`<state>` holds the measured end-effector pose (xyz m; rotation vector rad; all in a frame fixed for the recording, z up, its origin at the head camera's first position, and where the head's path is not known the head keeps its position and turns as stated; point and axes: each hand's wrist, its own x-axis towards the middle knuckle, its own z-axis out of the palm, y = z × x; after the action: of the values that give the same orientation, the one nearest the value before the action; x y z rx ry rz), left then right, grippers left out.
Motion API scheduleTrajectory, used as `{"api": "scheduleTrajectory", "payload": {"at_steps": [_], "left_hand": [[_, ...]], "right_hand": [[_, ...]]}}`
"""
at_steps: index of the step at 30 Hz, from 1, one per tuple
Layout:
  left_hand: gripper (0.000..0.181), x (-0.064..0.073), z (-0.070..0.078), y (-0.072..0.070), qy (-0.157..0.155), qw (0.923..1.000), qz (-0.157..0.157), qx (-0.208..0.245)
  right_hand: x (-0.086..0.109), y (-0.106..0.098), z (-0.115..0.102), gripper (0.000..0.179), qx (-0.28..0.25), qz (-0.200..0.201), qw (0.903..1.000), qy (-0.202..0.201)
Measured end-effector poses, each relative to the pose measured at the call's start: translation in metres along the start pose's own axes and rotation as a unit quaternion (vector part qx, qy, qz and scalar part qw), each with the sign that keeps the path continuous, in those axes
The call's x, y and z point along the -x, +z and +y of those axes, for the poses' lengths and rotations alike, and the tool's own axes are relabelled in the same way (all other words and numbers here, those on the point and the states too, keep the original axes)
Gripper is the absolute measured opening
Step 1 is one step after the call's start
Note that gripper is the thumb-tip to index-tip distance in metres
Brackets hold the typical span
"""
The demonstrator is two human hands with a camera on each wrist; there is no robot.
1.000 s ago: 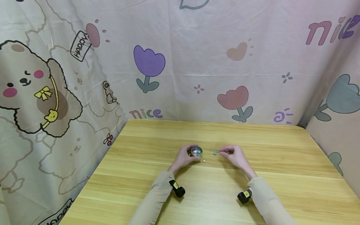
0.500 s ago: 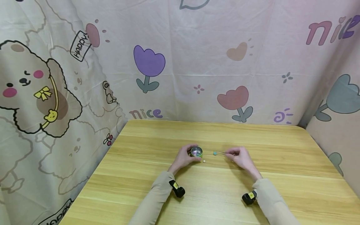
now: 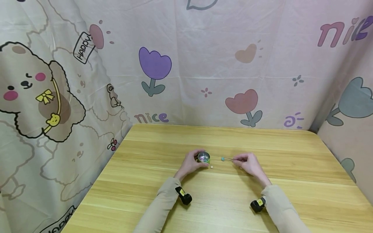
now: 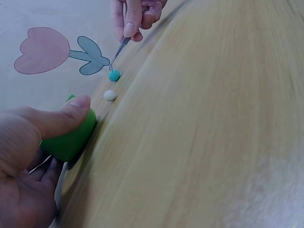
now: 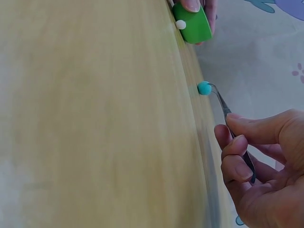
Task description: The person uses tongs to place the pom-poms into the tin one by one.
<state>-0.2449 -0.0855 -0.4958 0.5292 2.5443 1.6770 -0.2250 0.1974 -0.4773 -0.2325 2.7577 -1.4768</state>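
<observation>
My left hand [image 3: 190,161] grips a small green cup [image 3: 204,157], thumb on the near side and fingers round the far side. Several small pale and coloured balls [image 3: 204,159] show inside it. With thumb and fingers my right hand [image 3: 248,162] holds metal tweezers [image 5: 224,105], whose bent tips are right at a turquoise ball [image 5: 204,88] on the table. A white ball [image 4: 109,95] lies between the cup and the turquoise ball, close to the left thumb's side of the cup.
Both hands work over a wooden table [image 3: 186,207]. Behind it hangs a pale cloth [image 3: 198,48] printed with flowers and words. Each sleeved wrist carries a black camera, the left camera [image 3: 184,196] and the right camera [image 3: 257,205].
My right hand has moved a little right and toward me, drawing the tweezer tips back from left of the turquoise ball to its right side. The left hand and cup have stayed put.
</observation>
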Motion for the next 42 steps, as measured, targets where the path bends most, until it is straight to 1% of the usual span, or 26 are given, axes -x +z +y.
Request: {"api": "scheduleTrajectory", "payload": {"at_steps": [1, 7, 8, 11, 20, 23, 28, 30, 33, 35, 39, 42], "left_hand": [[0.062, 0.002, 0.005, 0.0, -0.001, 1.0, 0.001, 0.004], [0.062, 0.002, 0.005, 0.0, -0.006, 1.0, 0.0, 0.003], [0.063, 0.0, 0.0, 0.0, -0.007, 1.0, -0.001, -0.001], [0.064, 0.0, 0.0, 0.0, -0.009, 1.0, -0.002, -0.001], [0.063, 0.0, 0.0, 0.002, 0.0, 0.9999, 0.005, 0.014], [0.062, 0.002, 0.005, 0.002, -0.002, 0.9998, 0.006, 0.017], [0.06, 0.01, 0.026, -0.002, -0.001, 0.9996, 0.002, 0.028], [0.059, 0.013, 0.032, -0.003, 0.006, 0.9998, 0.004, 0.019], [0.059, 0.014, 0.033, -0.003, 0.012, 0.9999, 0.011, 0.004], [0.059, 0.013, 0.03, -0.001, 0.017, 0.9997, 0.014, -0.012], [0.059, 0.014, 0.033, -0.002, 0.012, 0.9998, 0.012, 0.008], [0.059, 0.012, 0.029, -0.002, 0.006, 0.9996, 0.005, 0.025]], "right_hand": [[0.0, 0.0, 0.0, 0.015, -0.002, -0.001, 1.0, 0.002], [0.0, 0.001, -0.002, 0.016, 0.001, -0.005, 1.0, 0.007], [0.0, 0.001, -0.002, 0.016, 0.004, -0.004, 1.0, 0.007], [-0.001, 0.002, -0.002, 0.015, 0.011, -0.001, 0.9999, 0.008], [-0.002, 0.003, -0.002, 0.014, 0.019, 0.0, 0.9998, 0.0], [-0.002, 0.003, -0.001, 0.014, 0.022, 0.001, 0.9997, 0.0], [-0.002, 0.003, -0.001, 0.013, 0.029, 0.003, 0.9996, -0.001], [-0.002, 0.003, -0.002, 0.013, 0.03, 0.003, 0.9996, -0.002], [-0.001, 0.003, -0.003, 0.012, 0.03, 0.003, 0.9995, -0.003], [-0.001, 0.003, -0.004, 0.012, 0.03, 0.004, 0.9995, -0.004], [-0.001, 0.003, -0.004, 0.011, 0.03, 0.007, 0.9995, -0.006], [-0.002, 0.003, -0.004, 0.011, 0.03, 0.01, 0.9995, -0.008]]}}
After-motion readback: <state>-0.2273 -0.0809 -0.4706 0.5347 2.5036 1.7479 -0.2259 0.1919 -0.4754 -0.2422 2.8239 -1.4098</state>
